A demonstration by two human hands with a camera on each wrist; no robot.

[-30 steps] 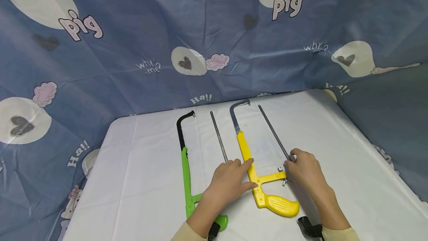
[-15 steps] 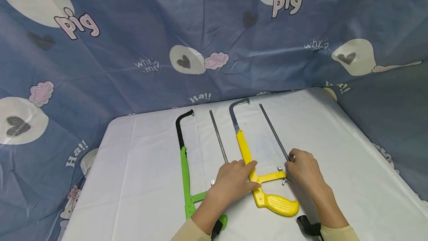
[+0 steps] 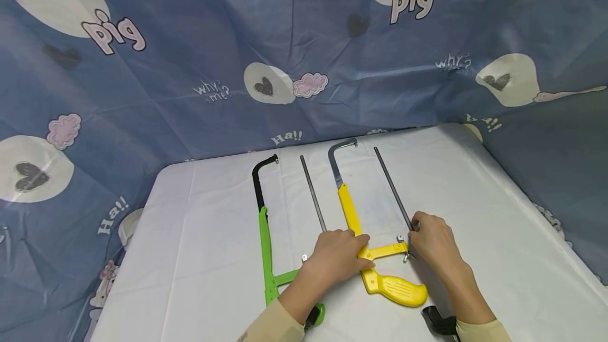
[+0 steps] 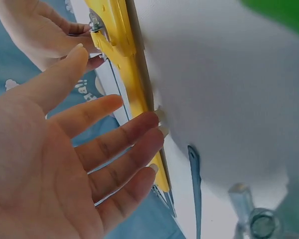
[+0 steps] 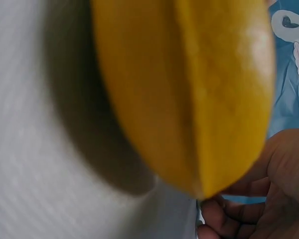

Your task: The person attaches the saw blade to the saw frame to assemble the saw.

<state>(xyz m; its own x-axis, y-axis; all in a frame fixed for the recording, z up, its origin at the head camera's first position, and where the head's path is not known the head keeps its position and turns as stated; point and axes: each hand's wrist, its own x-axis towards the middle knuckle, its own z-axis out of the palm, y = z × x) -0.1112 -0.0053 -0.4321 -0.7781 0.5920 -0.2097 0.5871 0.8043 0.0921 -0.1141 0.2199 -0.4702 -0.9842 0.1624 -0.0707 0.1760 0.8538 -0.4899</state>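
A yellow hacksaw frame (image 3: 350, 209) without a blade fitted lies on the white cloth, its metal arm pointing to the back. My left hand (image 3: 334, 257) is over its middle, fingers straight and thumb apart, fingertips right at the yellow bar in the left wrist view. To the right, my right hand (image 3: 434, 239) pinches the near end of a thin grey hacksaw blade (image 3: 392, 186) beside the wing nut. The saw's yellow handle (image 5: 184, 74) fills much of the right wrist view, with my curled right fingers below it. A second blade (image 3: 313, 194) lies left of the frame.
A green hacksaw frame (image 3: 265, 244) with a black arm lies on the left, its handle partly behind my left forearm. White cloth (image 3: 214, 257) covers the table. A blue printed curtain (image 3: 332, 41) hangs along the back and sides. A black device (image 3: 439, 323) sits at my right wrist.
The far end of the pinched blade has swung slightly to the right. My left hand has slid a little right and nearer to me along the yellow frame.
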